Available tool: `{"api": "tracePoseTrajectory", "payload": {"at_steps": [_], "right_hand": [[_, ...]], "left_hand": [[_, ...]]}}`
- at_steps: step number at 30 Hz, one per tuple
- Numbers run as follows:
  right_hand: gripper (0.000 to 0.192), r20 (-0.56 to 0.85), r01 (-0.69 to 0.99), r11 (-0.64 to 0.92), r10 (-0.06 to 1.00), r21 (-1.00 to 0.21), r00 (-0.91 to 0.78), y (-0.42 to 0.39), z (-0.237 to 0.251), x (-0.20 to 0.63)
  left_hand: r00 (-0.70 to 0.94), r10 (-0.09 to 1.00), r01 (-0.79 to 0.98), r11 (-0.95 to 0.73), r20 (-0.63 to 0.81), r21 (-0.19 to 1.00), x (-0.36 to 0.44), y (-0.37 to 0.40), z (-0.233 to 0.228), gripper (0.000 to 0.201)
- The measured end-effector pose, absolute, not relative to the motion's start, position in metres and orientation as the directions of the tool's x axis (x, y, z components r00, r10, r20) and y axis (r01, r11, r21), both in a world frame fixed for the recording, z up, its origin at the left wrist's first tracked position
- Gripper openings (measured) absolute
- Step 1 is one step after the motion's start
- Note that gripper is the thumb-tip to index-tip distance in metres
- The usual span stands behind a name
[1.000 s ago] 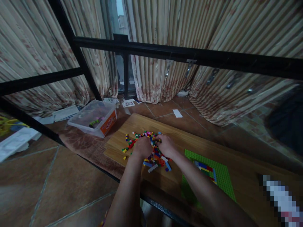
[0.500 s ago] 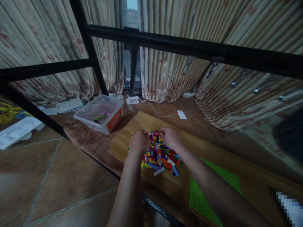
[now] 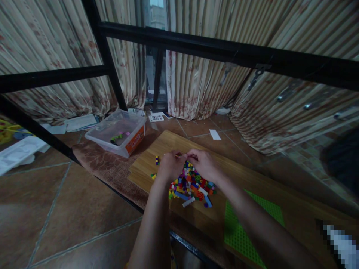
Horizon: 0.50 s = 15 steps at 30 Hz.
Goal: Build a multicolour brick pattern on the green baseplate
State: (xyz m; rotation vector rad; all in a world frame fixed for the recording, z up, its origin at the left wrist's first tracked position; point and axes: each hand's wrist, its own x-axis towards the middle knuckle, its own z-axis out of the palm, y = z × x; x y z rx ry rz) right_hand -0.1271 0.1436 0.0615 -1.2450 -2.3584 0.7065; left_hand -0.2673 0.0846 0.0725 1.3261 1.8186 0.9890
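Observation:
A heap of small colourful toy building bricks [image 3: 188, 185] lies on a wooden board [image 3: 159, 144]. Over its far side my left hand [image 3: 171, 166] is closed, fingertips pinched together. My right hand [image 3: 204, 163] meets it there, thumb and fingers also pinched, and the fingertips of both hands almost touch. Whatever sits between them is too small and too hidden to name. Left of my left hand stands a little stack of yellow and dark bricks [image 3: 157, 160]. Under my right forearm lies a green studded baseplate [image 3: 238, 231], partly covered by the arm.
A clear plastic box [image 3: 114, 129] with an orange label and a few bricks inside stands left of the board on a brown cloth [image 3: 98, 160]. Black metal bars [image 3: 196, 43] cross in front of the curtains. Papers [image 3: 215, 134] lie on the tiled floor.
My hands have come together over the heap, the left moving right and the right slightly left. The small brick stack beside my left hand now shows more fully.

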Motion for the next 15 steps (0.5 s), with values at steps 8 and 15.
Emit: {"api": "tracePoseTrajectory", "payload": {"at_steps": [8, 15], "right_hand": [[0.019, 0.054, 0.129, 0.115, 0.915, -0.985, -0.399, 0.115, 0.079, -0.112], [0.023, -0.14, -0.134, -0.208, 0.907, -0.969, -0.397, 0.108, 0.08, -0.105]], "left_hand": [[0.0, 0.992, -0.155, 0.127, -0.128, 0.98, -0.255, 0.079, 0.081, 0.014], [0.064, 0.994, -0.179, 0.098, -0.088, 0.979, -0.254, 0.077, 0.083, 0.021]]}}
